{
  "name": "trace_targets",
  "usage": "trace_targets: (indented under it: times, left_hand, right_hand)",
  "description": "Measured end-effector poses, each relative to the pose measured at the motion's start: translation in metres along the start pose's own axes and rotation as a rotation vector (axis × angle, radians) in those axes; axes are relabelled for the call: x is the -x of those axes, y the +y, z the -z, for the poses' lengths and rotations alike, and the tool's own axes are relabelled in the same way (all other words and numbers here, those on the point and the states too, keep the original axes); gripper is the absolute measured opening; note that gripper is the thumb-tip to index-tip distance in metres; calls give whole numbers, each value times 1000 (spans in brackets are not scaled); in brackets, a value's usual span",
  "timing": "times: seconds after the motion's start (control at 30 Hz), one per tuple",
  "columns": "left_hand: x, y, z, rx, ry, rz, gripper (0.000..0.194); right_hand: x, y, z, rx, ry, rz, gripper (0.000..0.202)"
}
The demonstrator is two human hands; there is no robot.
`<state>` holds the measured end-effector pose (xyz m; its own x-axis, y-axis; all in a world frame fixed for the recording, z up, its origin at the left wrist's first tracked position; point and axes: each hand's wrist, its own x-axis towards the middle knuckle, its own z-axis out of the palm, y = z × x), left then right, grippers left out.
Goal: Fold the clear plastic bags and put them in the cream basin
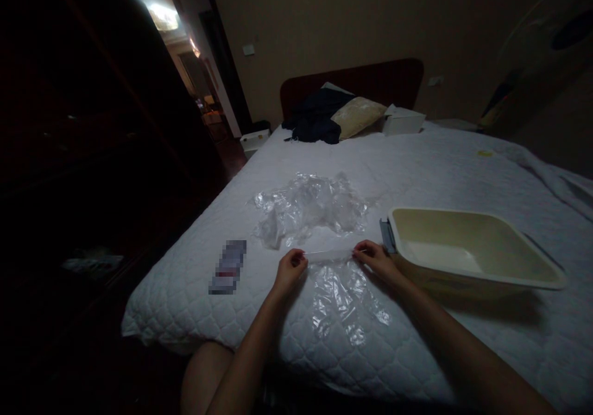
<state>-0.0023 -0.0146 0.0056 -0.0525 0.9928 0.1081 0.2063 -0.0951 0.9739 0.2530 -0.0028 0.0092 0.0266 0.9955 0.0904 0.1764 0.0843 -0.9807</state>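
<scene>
A clear plastic bag (340, 297) is stretched by its upper edge between my two hands, its crinkled lower part hanging down over the white quilted bed. My left hand (291, 268) pinches the left end of that edge, and my right hand (374, 259) pinches the right end. Just beyond them lies a crumpled heap of clear plastic (315, 205) on the bed. To the right of my right hand stands a cream plastic tub (477, 276) with a grey handle clip, its open top facing up.
A blurred-out flat rectangular item (228, 268) lies on the bed (185, 304) at the left. Dark cloth (317, 115), a beige pillow (359, 117) and a white box (404, 121) are near the headboard (398, 78). My knee is at the front edge.
</scene>
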Motion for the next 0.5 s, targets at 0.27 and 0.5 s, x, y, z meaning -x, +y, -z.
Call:
trace_targets:
  times: [0.27, 0.5]
  left_hand:
    - [16, 5, 1, -49, -86, -80, 38]
    - [17, 8, -3, -110, -48, -168, 27]
  right_hand:
    - [13, -2, 1, 2, 70, 19, 24]
    - [24, -9, 3, -7, 2, 60, 21]
